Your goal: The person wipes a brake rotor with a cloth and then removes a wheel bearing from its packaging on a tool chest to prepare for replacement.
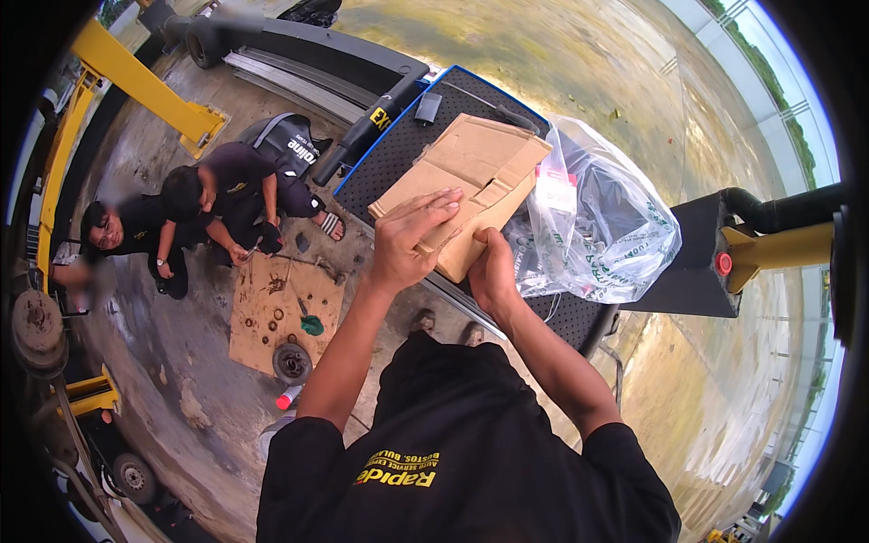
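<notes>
The left hand's [407, 240] fingers lie nearly straight across the top of a brown cardboard carton [475, 149], holding it with the right hand [493, 271], whose thumb presses its near side. The carton is just off centre toward 12 o'clock, over a black perforated mat [391, 161]. From it, a clear plastic bag [634, 208] sits at 4 o'clock, 2 co-workers [237, 172] at 9, a stained cardboard sheet [246, 344] at 8.

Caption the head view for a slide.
Left hand and right hand on a cardboard box beside a clear plastic bag.
</notes>
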Motion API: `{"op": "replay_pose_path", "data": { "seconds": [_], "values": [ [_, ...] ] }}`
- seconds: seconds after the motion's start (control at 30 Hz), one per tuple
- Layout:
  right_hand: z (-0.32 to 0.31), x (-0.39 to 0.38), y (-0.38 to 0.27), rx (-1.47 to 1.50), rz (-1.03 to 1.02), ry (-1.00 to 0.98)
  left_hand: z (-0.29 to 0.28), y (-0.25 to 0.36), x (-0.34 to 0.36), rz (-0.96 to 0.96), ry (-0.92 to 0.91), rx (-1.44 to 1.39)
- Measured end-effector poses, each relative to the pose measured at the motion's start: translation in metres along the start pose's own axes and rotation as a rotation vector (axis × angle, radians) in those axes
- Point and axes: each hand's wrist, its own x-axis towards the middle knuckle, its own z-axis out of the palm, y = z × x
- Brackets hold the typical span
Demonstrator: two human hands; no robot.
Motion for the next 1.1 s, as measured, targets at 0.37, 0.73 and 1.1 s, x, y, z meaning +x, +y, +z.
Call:
{"op": "replay_pose_path", "data": {
  "seconds": [0.37,0.73,1.1],
  "values": [
    [0.026,-0.032,-0.057,-1.238,-0.287,-0.044,0.004,0.000,0.002,0.025,-0.354,0.309],
    [-0.103,-0.145,-0.157,-2.038,0.174,0.048,0.106,0.087,0.107,-0.011,-0.432,-0.266],
    [-0.160,-0.117,-0.195,-1.851,0.018,0.299,0.269,0.056,0.072,-0.105,-1.111,0.370]
  ]
}}
